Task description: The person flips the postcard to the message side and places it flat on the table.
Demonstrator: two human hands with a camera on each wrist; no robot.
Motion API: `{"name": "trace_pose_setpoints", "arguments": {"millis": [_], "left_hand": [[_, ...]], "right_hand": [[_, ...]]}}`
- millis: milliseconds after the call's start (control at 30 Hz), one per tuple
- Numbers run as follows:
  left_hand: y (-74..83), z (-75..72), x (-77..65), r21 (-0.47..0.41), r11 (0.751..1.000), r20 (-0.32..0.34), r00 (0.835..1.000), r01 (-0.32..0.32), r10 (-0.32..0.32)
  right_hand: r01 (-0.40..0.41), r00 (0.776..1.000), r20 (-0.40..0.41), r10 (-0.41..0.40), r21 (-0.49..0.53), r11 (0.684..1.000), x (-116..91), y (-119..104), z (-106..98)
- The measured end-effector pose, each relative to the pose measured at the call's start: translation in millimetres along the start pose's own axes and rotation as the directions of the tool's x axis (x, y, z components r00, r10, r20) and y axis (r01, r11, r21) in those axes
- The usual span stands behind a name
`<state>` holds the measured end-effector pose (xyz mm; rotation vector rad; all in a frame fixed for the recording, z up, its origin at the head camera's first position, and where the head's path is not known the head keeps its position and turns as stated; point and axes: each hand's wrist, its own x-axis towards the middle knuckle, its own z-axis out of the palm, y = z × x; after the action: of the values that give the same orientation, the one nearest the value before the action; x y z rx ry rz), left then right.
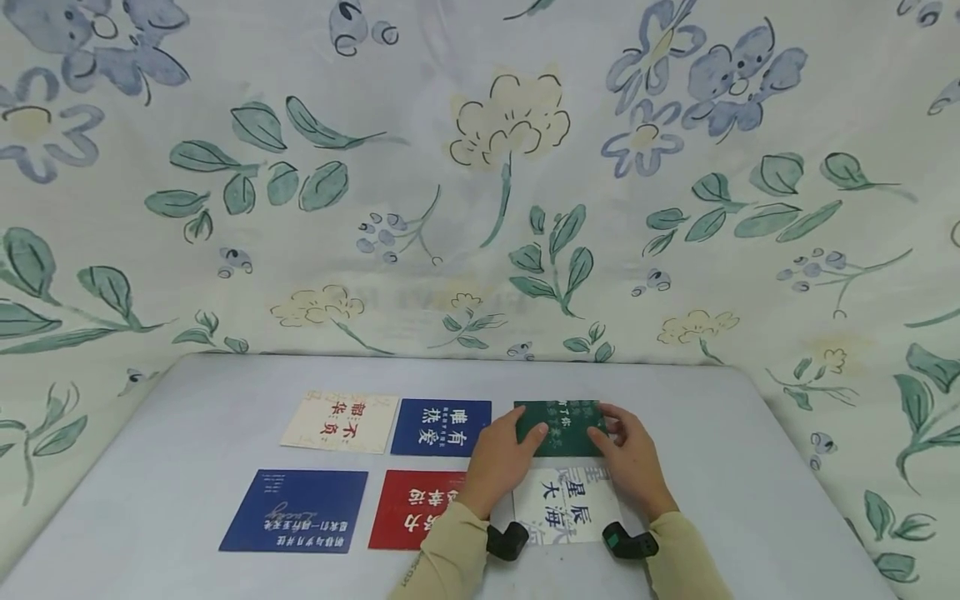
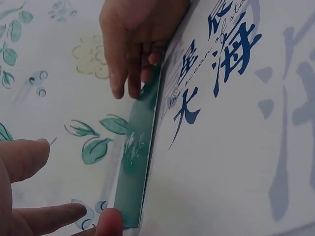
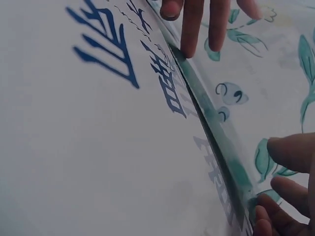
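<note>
Both bare hands are at a dark green card with pale lettering, at the right of the back row. My left hand is at its left edge, the thumb over the card's face; in the left wrist view the other fingers reach out loosely, spread from the thumb. My right hand is at the right edge, its thumb on the card and its fingertips right at the border. Just in front lies a white card with dark blue characters, partly beneath the wrists.
On the white table, a cream card and a blue card lie in the back row. A larger blue card and a red card lie in front, the red one partly covered by the left arm. A floral cloth hangs behind.
</note>
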<state>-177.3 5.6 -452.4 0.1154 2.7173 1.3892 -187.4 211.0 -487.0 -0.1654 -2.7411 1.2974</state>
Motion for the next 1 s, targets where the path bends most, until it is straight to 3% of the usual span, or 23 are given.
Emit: {"name": "trace_pose_setpoints", "arguments": {"millis": [167, 500, 667, 1000], "left_hand": [[2.2, -0.6, 3.2, -0.027, 1.000, -0.029, 1.000, -0.011, 0.011], [3.6, -1.5, 5.0, -0.102, 0.991, -0.107, 0.992, -0.082, 0.071], [2.4, -1.4, 4.1, -0.111, 0.986, -0.150, 0.983, -0.126, 0.109], [-1.2, -2.6, 0.5, -0.166, 0.977, -0.174, 0.980, -0.131, 0.102]], "right_hand": [[0.007, 0.998, -0.063, -0.001, 0.094, 0.996, 2.7, 0.8, -3.1], [0.044, 0.989, -0.145, -0.018, 0.183, 0.982, 3.0, 4.5, -5.7], [0.045, 0.988, -0.152, -0.012, 0.211, 0.977, 2.3, 4.3, -4.8], [0.067, 0.990, -0.140, -0.020, 0.336, 0.939, 0.4, 2.7, -1.8]]}}
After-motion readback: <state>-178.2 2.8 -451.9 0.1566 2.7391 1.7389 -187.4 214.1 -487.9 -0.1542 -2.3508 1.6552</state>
